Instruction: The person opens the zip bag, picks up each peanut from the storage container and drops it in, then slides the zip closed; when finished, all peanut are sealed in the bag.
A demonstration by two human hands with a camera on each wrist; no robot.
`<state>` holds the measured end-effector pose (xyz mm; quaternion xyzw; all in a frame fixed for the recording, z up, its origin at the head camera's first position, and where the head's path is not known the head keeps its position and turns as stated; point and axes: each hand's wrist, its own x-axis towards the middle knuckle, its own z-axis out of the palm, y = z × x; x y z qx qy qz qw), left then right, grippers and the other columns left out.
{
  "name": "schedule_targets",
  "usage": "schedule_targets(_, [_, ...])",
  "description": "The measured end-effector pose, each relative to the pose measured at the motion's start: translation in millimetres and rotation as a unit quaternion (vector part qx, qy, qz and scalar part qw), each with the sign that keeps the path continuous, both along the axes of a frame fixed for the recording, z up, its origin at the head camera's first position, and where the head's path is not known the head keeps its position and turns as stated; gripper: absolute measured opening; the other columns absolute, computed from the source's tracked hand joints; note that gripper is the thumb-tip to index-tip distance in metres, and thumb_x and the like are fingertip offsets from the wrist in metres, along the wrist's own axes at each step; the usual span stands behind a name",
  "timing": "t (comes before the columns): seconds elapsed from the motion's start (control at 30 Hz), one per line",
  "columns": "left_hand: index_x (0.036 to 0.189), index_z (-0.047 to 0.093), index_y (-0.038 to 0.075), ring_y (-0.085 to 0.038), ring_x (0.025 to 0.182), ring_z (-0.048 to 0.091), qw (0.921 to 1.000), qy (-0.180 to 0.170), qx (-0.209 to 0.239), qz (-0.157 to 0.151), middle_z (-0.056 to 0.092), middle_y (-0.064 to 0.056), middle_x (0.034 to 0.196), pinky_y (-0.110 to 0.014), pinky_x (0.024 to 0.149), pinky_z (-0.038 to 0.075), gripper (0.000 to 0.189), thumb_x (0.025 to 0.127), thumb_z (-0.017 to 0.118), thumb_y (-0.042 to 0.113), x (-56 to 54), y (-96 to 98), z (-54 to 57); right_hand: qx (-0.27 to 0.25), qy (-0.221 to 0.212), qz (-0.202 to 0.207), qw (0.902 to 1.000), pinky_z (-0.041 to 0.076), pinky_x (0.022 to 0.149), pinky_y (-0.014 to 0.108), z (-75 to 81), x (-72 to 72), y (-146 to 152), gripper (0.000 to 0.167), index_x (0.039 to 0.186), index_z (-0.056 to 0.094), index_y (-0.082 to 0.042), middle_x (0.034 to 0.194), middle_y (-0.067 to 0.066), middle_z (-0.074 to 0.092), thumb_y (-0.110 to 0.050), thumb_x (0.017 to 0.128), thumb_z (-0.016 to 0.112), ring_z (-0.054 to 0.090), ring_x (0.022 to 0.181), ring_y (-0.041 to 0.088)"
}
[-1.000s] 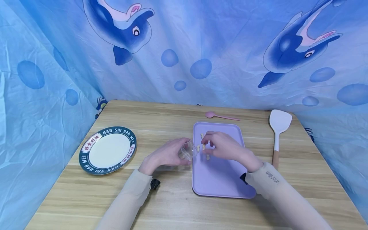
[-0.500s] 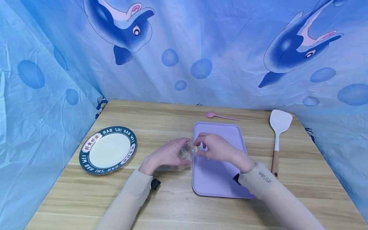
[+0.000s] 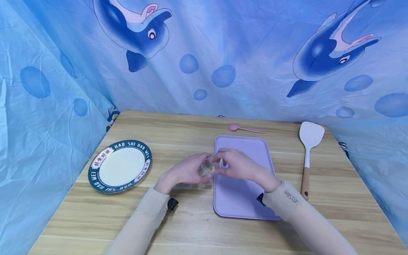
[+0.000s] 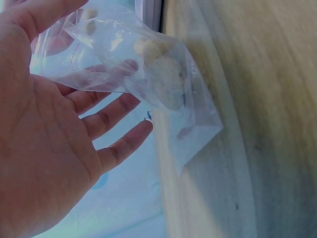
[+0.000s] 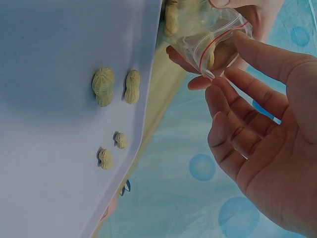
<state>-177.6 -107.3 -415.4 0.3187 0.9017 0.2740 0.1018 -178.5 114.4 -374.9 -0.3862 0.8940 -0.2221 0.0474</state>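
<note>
My left hand point(image 3: 188, 170) holds a clear zip bag point(image 3: 207, 168) by its sides, the mouth turned toward the tray. Peanuts point(image 4: 166, 82) lie in the bag's lower corner in the left wrist view. My right hand point(image 3: 237, 164) is at the bag's mouth, over the left edge of the purple tray point(image 3: 245, 202). In the right wrist view its thumb and fingers stand apart around the red-lined opening, and one peanut point(image 5: 211, 53) shows just inside the plastic. Several more peanuts point(image 5: 103, 87) lie on the tray, hidden under my right hand in the head view.
A white plate with a dark green rim point(image 3: 121, 166) lies at the left of the wooden table point(image 3: 188, 230). Behind the tray is a pink spoon point(image 3: 245, 128). A white spatula with a wooden handle point(image 3: 309, 141) lies at the right. A blue dolphin curtain point(image 3: 204, 49) hangs behind.
My right hand has moved left from the tray to the bag's mouth, carrying a peanut that now shows inside the opening. The left hand has kept the bag in place.
</note>
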Motion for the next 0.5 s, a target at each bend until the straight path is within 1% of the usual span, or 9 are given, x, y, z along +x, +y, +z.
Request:
schedule_targets(0.27, [0.145,0.046,0.009,-0.019,0.105,0.060,1.0000,0.001,0.006,-0.002,0.063,-0.004,0.118,-0.038,0.092,0.049,0.083,0.077,0.084,0.040,0.4,-0.3,-0.4,-0.001,-0.003,-0.002,1.0000,0.051,0.070,0.027,-0.2,0.4,-0.1,0.029,0.108,0.073,-0.006,0.101,0.002,0.068,-0.020,0.084,0.081,0.066,0.082,0.022])
schedule_targets(0.5, [0.145,0.046,0.011,-0.018,0.106,0.060,1.0000,-0.002,0.003,0.000,0.063,-0.004,0.120,-0.037,0.091,0.049,0.082,0.078,0.084,0.041,0.6,-0.9,0.1,-0.006,-0.005,-0.006,0.9999,0.051,0.071,0.028,2.0,1.0,2.0,0.030,0.109,0.073,-0.006,0.100,0.001,0.068,-0.021,0.084,0.082,0.065,0.081,0.020])
